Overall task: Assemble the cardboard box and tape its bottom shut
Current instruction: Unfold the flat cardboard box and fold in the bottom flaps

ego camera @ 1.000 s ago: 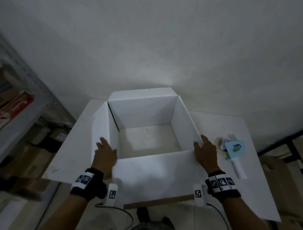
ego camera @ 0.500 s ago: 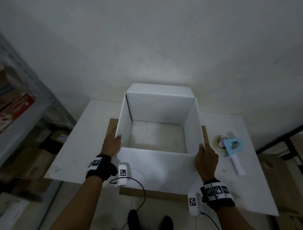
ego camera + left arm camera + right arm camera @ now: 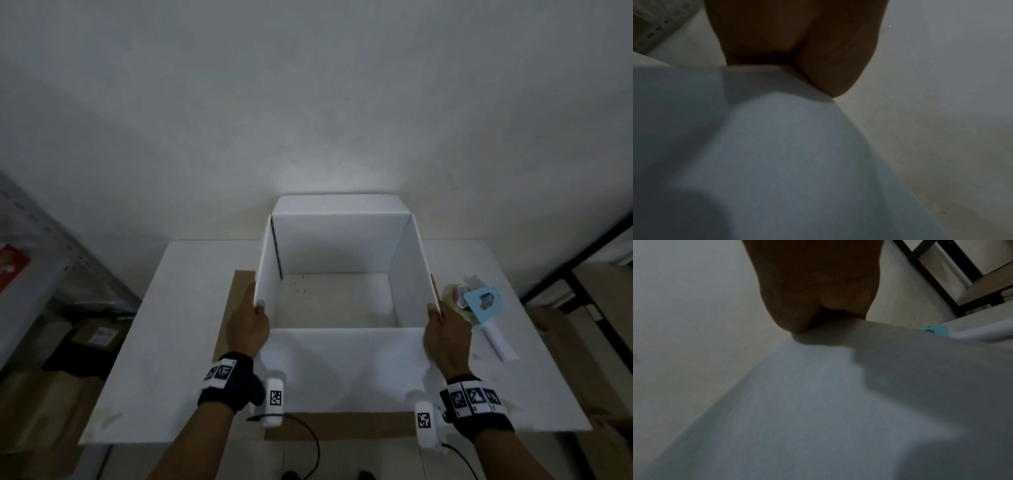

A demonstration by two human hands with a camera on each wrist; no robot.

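The cardboard box (image 3: 342,363) is white inside with brown outer flaps, the table (image 3: 164,342) white, the tape dispenser (image 3: 481,301) light blue with a white handle, and the wristbands (image 3: 226,382) black with black-and-white square markers.

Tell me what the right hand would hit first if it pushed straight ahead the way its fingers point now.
The right hand grips the box at its near right corner, fingers pointing away along the right wall. Going straight on, it would likely slide along that wall's outside, passing the tape dispenser to its right; depth is unclear.

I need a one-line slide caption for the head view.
Both hands, left hand and right hand, hold the open white box beside the tape dispenser.
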